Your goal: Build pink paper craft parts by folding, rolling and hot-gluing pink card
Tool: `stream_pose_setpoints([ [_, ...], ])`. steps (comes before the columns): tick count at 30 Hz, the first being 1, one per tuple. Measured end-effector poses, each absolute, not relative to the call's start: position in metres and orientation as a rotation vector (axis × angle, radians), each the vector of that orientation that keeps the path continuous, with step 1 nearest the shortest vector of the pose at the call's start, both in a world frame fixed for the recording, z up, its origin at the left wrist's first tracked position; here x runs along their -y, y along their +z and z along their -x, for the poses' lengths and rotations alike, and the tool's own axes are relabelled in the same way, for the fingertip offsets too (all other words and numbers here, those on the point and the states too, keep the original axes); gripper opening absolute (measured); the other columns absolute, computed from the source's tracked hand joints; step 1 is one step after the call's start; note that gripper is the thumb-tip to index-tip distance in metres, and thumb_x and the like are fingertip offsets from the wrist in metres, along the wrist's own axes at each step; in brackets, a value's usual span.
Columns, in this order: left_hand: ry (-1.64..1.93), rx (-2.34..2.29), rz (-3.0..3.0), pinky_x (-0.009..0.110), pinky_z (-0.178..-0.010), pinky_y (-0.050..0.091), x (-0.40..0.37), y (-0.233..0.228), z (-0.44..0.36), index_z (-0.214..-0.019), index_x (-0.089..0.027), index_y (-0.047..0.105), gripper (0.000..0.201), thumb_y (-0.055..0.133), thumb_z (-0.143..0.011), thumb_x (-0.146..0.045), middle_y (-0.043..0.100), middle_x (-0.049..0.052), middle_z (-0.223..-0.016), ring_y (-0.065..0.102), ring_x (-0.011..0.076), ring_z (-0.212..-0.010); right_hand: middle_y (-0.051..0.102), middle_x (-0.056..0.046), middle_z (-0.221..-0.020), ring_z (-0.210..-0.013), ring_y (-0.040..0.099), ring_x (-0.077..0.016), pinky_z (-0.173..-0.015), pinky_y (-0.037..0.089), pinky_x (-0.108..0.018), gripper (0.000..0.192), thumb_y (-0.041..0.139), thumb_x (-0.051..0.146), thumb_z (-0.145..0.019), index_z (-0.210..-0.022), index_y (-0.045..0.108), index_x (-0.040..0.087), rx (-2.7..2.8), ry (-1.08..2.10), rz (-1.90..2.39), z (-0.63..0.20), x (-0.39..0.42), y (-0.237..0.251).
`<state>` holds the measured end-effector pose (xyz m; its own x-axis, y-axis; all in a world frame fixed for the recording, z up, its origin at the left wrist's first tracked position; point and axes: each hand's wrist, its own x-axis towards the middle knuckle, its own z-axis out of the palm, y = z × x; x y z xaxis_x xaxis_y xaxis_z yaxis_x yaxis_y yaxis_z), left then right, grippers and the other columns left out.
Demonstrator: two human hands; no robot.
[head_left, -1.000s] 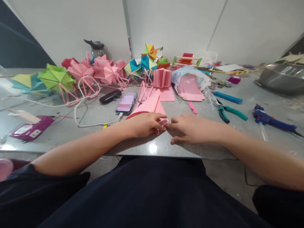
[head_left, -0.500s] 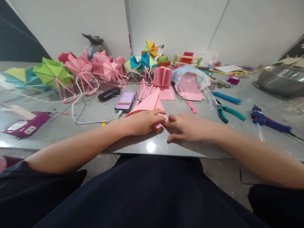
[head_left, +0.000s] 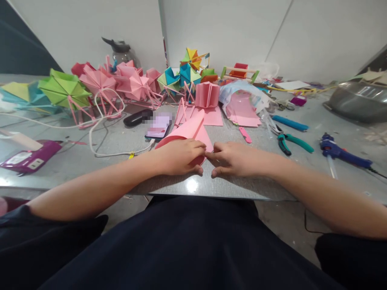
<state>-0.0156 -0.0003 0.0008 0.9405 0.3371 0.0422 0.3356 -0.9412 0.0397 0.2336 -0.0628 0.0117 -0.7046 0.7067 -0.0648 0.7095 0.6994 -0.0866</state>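
A pink paper sheet (head_left: pixel 186 129) lies on the metal table in front of me, its left part bent up into a loose curl. My left hand (head_left: pixel 181 157) rests over the near part of this sheet, fingers bent and pressing it, thumb on the table side. Close by, my right hand (head_left: pixel 234 159) touches the sheet's right corner with its index fingertip; the thumb stays apart on the table. Both hands cover some of the near edge. Just beyond stands a pleated pink paper piece (head_left: pixel 207 95) on flat pink paper.
To the left are a phone (head_left: pixel 157 125) on a white cable, a black case (head_left: pixel 138 118) and a purple power strip (head_left: pixel 33 156). Rightward lie a pink cutter (head_left: pixel 245 135), pliers (head_left: pixel 286 141), a glue gun (head_left: pixel 344 152) and a metal bowl (head_left: pixel 356 100). Paper wheels (head_left: pixel 99 79) line the back.
The sheet's near corner has been pressed lower, and my left hand has spread a little, its thumb now showing. My right hand has shifted slightly left and away from me.
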Motion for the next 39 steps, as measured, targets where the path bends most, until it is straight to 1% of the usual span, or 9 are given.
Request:
stream_pose_setpoints([
  [3, 0.04, -0.514, -3.082, 0.041, -0.108, 0.056, 0.004, 0.004, 0.018, -0.123, -0.014, 0.078, 0.044, 0.076, -0.105, -0.054, 0.077, 0.017, -0.135, 0.075, 0.033, -0.124, 0.07, -0.012, -0.106, -0.084, 0.064, -0.0241, -0.073, 0.044, -0.035, 0.047, 0.07, 0.058, -0.107, -0.13, 0.078, 0.018, -2.841, -0.116, -1.215, -0.231, 0.066, 0.014],
  [10, 0.066, -0.409, -3.035, 0.042, -0.109, 0.056, 0.014, 0.005, 0.022, -0.125, -0.014, 0.079, 0.044, 0.076, -0.106, -0.053, 0.075, 0.018, -0.144, 0.074, 0.0333, -0.129, 0.074, -0.011, -0.104, -0.083, 0.066, -0.0238, -0.074, 0.045, -0.036, 0.041, 0.079, 0.057, -0.102, -0.111, 0.08, 0.018, -2.789, -0.119, -1.249, -0.225, 0.089, 0.023],
  [14, 0.098, -0.304, -3.027, 0.043, -0.113, 0.055, 0.022, 0.002, 0.023, -0.13, -0.014, 0.078, 0.048, 0.076, -0.105, -0.055, 0.073, 0.019, -0.148, 0.072, 0.0339, -0.133, 0.075, -0.012, -0.102, -0.082, 0.067, -0.0246, -0.074, 0.045, -0.037, 0.044, 0.085, 0.055, -0.098, -0.115, 0.079, 0.015, -2.74, -0.1, -1.278, -0.226, 0.104, 0.021],
  [22, 0.063, -0.256, -3.024, 0.046, -0.119, 0.052, 0.033, 0.005, 0.025, -0.141, -0.013, 0.072, 0.056, 0.083, -0.101, -0.051, 0.068, 0.021, -0.154, 0.065, 0.0361, -0.144, 0.076, -0.012, -0.106, -0.085, 0.069, -0.0272, -0.076, 0.047, -0.039, 0.04, 0.082, 0.051, -0.101, -0.115, 0.078, 0.014, -2.721, -0.101, -1.307, -0.228, 0.121, 0.017],
  [26, 0.036, -0.208, -3.057, 0.046, -0.118, 0.054, 0.035, 0.005, 0.025, -0.139, -0.01, 0.072, 0.063, 0.081, -0.1, -0.059, 0.07, 0.023, -0.151, 0.067, 0.0377, -0.14, 0.074, -0.011, -0.103, -0.083, 0.068, -0.0271, -0.073, 0.047, -0.039, 0.041, 0.083, 0.053, -0.1, -0.114, 0.077, 0.015, -2.753, -0.129, -1.321, -0.231, 0.125, 0.013],
  [30, 0.035, -0.115, -3.103, 0.046, -0.123, 0.05, 0.03, 0.002, 0.028, -0.141, -0.008, 0.07, 0.076, 0.077, -0.098, -0.071, 0.067, 0.027, -0.155, 0.064, 0.0399, -0.146, 0.072, -0.01, -0.099, -0.084, 0.068, -0.0271, -0.072, 0.048, -0.038, 0.045, 0.085, 0.054, -0.098, -0.116, 0.078, 0.014, -2.814, -0.143, -1.316, -0.234, 0.122, 0.005],
  [33, 0.025, -0.031, -3.102, 0.046, -0.124, 0.048, 0.023, -0.001, 0.031, -0.139, -0.008, 0.069, 0.076, 0.072, -0.101, -0.073, 0.066, 0.028, -0.156, 0.06, 0.0408, -0.15, 0.072, -0.01, -0.099, -0.085, 0.067, -0.0261, -0.075, 0.05, -0.038, 0.049, 0.086, 0.056, -0.097, -0.118, 0.079, 0.013, -2.86, -0.161, -1.329, -0.233, 0.119, -0.001],
  [36, 0.064, 0.015, -3.041, 0.046, -0.121, 0.05, 0.016, -0.004, 0.035, -0.142, -0.007, 0.064, 0.077, 0.068, -0.103, -0.074, 0.066, 0.029, -0.153, 0.063, 0.0406, -0.146, 0.071, -0.01, -0.099, -0.085, 0.066, -0.0263, -0.076, 0.052, -0.039, 0.053, 0.082, 0.062, -0.099, -0.122, 0.079, 0.014, -2.884, -0.172, -1.354, -0.23, 0.116, -0.004],
  [39, 0.118, 0.062, -2.959, 0.047, -0.112, 0.056, 0.01, -0.008, 0.039, -0.139, -0.011, 0.065, 0.077, 0.064, -0.103, -0.078, 0.067, 0.027, -0.144, 0.069, 0.0397, -0.132, 0.071, -0.011, -0.1, -0.085, 0.065, -0.0274, -0.077, 0.054, -0.041, 0.063, 0.08, 0.068, -0.098, -0.127, 0.079, 0.013, -2.881, -0.18, -1.371, -0.227, 0.115, -0.005],
])
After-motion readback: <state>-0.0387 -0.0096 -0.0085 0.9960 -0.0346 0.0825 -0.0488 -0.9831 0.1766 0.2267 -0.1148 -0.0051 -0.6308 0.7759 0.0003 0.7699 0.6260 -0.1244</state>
